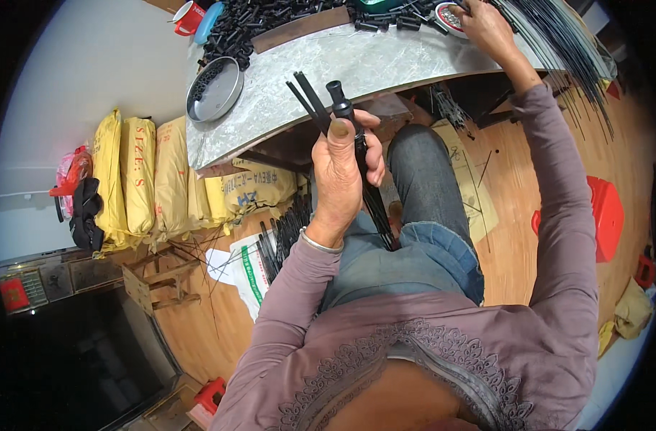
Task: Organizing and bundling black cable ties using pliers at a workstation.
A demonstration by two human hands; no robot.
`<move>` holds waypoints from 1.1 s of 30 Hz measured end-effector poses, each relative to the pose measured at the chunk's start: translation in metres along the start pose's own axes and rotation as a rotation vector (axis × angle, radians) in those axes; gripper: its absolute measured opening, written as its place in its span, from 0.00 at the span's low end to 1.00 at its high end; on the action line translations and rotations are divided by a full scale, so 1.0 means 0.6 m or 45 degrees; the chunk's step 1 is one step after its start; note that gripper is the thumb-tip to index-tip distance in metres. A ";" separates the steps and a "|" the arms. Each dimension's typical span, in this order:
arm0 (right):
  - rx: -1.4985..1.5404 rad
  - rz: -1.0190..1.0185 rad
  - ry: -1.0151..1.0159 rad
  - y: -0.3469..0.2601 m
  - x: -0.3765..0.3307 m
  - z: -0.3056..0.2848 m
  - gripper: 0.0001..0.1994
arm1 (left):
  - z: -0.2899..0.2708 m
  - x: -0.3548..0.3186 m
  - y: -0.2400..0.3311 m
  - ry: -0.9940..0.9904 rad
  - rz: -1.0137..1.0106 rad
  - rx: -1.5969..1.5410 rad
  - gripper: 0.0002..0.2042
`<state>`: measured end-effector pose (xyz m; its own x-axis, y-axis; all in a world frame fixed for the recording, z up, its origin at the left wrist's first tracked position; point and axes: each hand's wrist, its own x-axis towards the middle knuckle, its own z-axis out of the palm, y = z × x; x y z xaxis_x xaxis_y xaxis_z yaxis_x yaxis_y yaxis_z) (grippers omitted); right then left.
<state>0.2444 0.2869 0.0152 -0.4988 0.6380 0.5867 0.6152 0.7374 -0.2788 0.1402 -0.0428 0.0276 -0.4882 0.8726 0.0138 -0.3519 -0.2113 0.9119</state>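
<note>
My left hand [342,165] is closed around several thin black rods [311,100] and a black tubular piece with a flared end [338,93], held upright above my lap. Below the fist the bundled rods run down to my jeans. At the far right of the table, my right hand [486,29] reaches to a small red-rimmed bowl [450,20] of tiny silvery pieces. Its fingertips are bent together at the bowl's edge; whatever is between them is too small to make out.
On the marbled table [292,79] lie a heap of black tubular parts [270,29], a brown strip [300,30] and a round metal pan [215,90]. Long dark rods [565,43] overhang its right end. Yellow sacks [137,172] line the wall; a red stool [604,219] stands right.
</note>
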 end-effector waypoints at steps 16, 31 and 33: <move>2.212 0.866 -0.707 -0.328 -0.248 -0.109 0.13 | 0.018 -0.029 -0.004 0.189 0.211 0.183 0.23; 2.102 0.797 -0.625 -0.345 -0.260 -0.124 0.14 | 0.026 -0.047 0.006 0.255 0.197 0.273 0.26; 2.128 0.777 -0.601 -0.343 -0.259 -0.126 0.14 | 0.025 -0.045 0.002 0.250 0.198 0.265 0.26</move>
<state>0.2413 0.0192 0.0387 -0.7566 0.6533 -0.0283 -0.2749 -0.3571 -0.8927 0.1649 -0.0602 0.0347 -0.6754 0.7308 0.0988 -0.0998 -0.2233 0.9696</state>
